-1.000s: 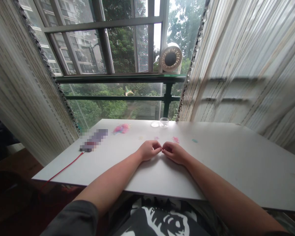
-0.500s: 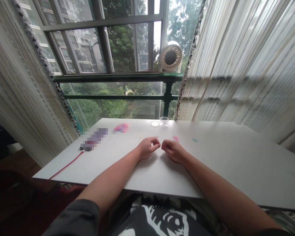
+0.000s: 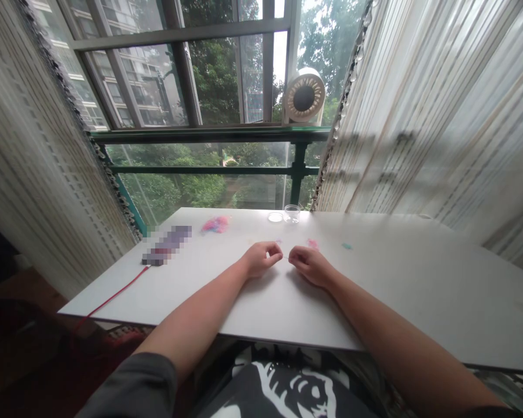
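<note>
My left hand [image 3: 261,259] is closed in a pinch, with thumb and forefinger pressed together. Facing it, my right hand [image 3: 311,266] is pinched shut too. A very thin pale strand [image 3: 285,257] spans the small gap between the fingertips of both hands, just over the white table. Right behind my right hand lies a small cluster of pink bits [image 3: 312,244]; a teal bit [image 3: 347,246] is further right. A few faint pale-purple bits [image 3: 279,241] show behind my left hand. All these bits are too small to name.
A pile of pink and blue bits [image 3: 215,224] lies at the back left of the white table [image 3: 192,296]. A clear round tub [image 3: 292,213] and its lid [image 3: 275,217] stand at the back edge. A blurred-out device [image 3: 168,245] with a red cable [image 3: 117,292] lies left.
My hands have drawn slightly apart, the right one moving a little to the right. More of the thin strand shows between the fingertips. The view has shifted slightly.
</note>
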{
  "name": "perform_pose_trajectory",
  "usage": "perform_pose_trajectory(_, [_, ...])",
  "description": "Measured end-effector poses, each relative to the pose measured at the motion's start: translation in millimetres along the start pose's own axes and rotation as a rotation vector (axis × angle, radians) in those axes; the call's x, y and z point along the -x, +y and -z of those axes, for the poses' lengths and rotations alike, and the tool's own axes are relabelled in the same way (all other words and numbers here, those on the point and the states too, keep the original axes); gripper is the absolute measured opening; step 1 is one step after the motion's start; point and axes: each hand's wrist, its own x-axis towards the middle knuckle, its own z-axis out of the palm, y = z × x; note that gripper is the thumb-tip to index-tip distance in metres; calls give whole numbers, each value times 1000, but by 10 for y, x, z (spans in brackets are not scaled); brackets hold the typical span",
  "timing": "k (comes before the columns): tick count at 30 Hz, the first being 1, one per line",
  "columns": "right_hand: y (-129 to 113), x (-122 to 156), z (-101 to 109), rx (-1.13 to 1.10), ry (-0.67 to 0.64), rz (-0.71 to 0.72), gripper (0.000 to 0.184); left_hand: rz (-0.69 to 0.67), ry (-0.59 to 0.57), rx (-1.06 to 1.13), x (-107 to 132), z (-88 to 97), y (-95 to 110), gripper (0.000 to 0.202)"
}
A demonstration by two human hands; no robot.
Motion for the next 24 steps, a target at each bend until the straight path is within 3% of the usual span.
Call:
perform_pose_trajectory(7, [55,6,27,7,17,-38,9,74,138,-16,-26,66,-175,21])
perform_pose_trajectory(13, [44,0,32,3,-5,-38,11,93,243,-260,-172,27,-242,18])
perform_pose_trajectory(17, [55,3,36,-5,-7,-40,12,140,235,-407,-212,-46,-229,16])
perform_pose_trajectory(24, [58,-1,22,-4,-14,-43,12,85,166,-451,-182,-68,-261,20])
